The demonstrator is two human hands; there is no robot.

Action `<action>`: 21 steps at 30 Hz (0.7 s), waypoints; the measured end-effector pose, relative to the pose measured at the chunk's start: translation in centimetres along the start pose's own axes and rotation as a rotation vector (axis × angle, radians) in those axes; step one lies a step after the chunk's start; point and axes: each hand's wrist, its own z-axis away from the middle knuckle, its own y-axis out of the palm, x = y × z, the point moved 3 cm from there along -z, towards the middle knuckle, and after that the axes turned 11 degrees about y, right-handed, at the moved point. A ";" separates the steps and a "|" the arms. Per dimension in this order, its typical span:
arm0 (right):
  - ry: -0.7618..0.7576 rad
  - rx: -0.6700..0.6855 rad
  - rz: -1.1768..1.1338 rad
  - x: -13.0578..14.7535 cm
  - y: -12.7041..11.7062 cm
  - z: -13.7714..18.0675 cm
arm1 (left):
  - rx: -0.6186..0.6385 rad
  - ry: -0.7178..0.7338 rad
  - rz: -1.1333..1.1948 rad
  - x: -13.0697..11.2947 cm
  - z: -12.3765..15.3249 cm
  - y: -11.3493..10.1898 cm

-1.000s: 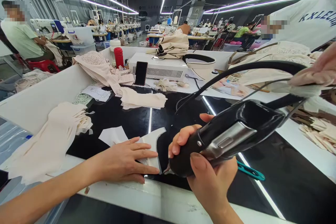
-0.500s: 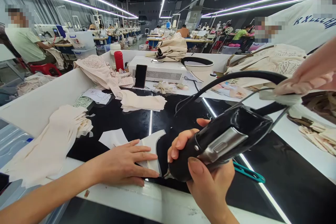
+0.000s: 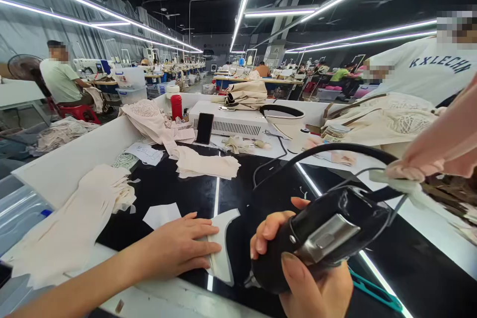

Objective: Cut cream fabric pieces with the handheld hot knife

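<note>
My left hand (image 3: pixel 179 248) lies flat with its fingers spread on a pale curved piece (image 3: pixel 225 246), which rests on the black tabletop (image 3: pixel 261 179). Part of that piece is hidden beneath the fingers. Another white piece (image 3: pixel 162 215) with straight edges sticks out behind the same hand. My right hand (image 3: pixel 316 283) is wrapped round a black corded hand tool (image 3: pixel 328 238) with a metal lever on its side. The tool's small metal tip (image 3: pixel 251 280) points down to the left, just right of the curved piece and apart from it.
Stacks of cream fabric pieces (image 3: pixel 74 223) lie at the left, with more cream fabric (image 3: pixel 208 163) farther back. A phone (image 3: pixel 204 129) leans against a white vented box (image 3: pixel 227 121). Pink cloth (image 3: pixel 428 154) is tied to the tool's cord. A teal tool (image 3: pixel 376 290) lies at the right.
The view has tilted up, so everything sits lower. The tool in my right hand has drawn away to the right from the curved piece's edge. My left hand's fingers have pulled back a little from that edge.
</note>
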 end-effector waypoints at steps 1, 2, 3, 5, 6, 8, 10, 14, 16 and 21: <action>-0.005 0.001 0.009 0.0 -0.1 0.0 | 0.007 -0.007 0.007 0.0 0.0 0.1; -0.009 0.002 0.016 0.1 -0.2 -0.1 | 0.012 -0.011 0.012 0.1 0.1 0.2; -0.013 0.002 0.021 0.1 -0.3 -0.1 | 0.014 -0.015 0.017 0.1 0.1 0.2; -0.016 -0.002 0.025 0.1 -0.4 -0.1 | 0.017 -0.017 0.028 0.0 0.1 0.1; -0.018 -0.006 0.026 0.2 -0.4 -0.1 | 0.019 -0.018 0.035 0.0 0.2 0.1; -0.018 -0.013 0.025 0.2 -0.5 -0.1 | 0.014 -0.023 0.047 0.0 0.2 0.1; -0.016 -0.017 0.022 0.2 -0.5 -0.1 | 0.004 -0.027 0.056 0.1 0.1 0.0; -0.027 0.007 0.035 0.3 -0.6 -0.1 | -0.019 -0.008 0.054 0.0 0.1 -0.1; -0.026 0.021 0.035 0.3 -0.6 -0.1 | -0.034 0.004 0.049 0.0 0.1 -0.2; -0.013 0.014 0.013 0.2 -0.6 0.1 | -0.029 0.032 0.047 -0.1 0.4 -0.6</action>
